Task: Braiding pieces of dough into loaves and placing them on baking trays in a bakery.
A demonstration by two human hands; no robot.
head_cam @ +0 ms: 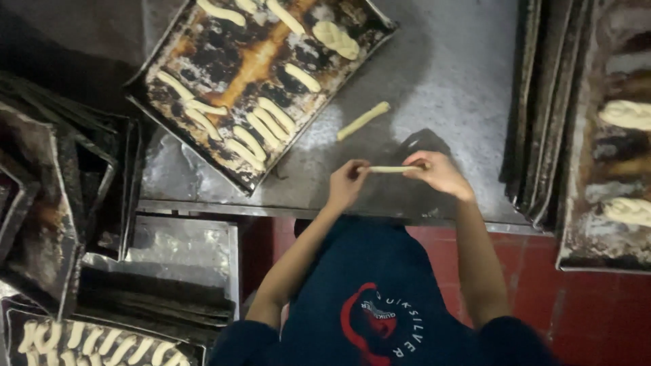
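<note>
Both the left hand [346, 183] and right hand [437, 173] pinch a thin dough rope [393, 169] over the floured metal table [461, 74]. One rolled piece [363, 120] waits beside the blackened tray [169, 122], apparently about half filled with shaped strips.

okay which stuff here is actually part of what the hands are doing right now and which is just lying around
In use:
- left hand and right hand, stretching a thin dough strip between them
- loose dough stick on the metal table
- baking tray with shaped dough pieces

Lying about:
- stacked empty trays at the left
- tray of dough pieces at bottom left
- trays at the right
</note>
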